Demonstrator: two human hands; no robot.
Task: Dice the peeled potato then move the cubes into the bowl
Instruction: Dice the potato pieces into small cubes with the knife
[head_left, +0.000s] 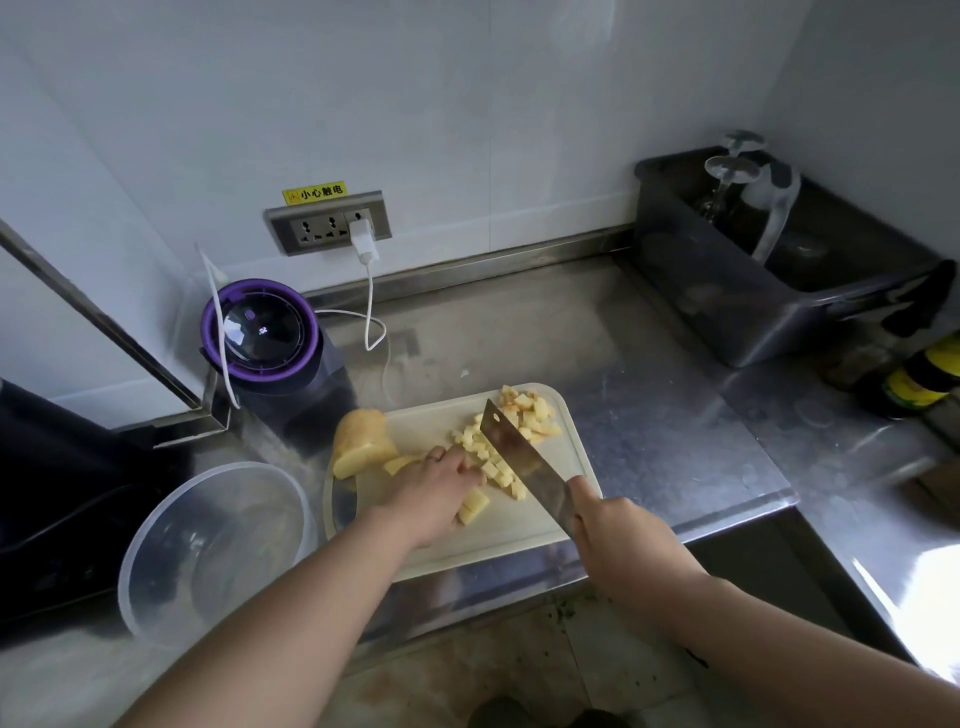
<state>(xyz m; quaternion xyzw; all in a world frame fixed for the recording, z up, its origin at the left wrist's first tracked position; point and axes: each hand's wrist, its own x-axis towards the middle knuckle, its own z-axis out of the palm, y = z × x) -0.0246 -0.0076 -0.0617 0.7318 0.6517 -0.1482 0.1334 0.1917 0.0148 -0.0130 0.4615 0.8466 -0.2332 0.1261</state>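
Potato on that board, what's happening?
A person is dicing it. The right hand grips a cleaver, blade down among potato strips that the left hand steadies on the cutting board. Finished cubes lie piled beyond the blade, a large uncut piece waits at left, and the bowl seems to hold none yet.

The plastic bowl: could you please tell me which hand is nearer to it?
Left. The left hand holds potato strips on the cutting board beside the plastic bowl; the right hand, gripping the cleaver, is farther right.

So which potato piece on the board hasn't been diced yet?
The big rounded chunk at the board's far-left edge, nearest the purple-lidded appliance; the others are small cubes beside the cleaver.
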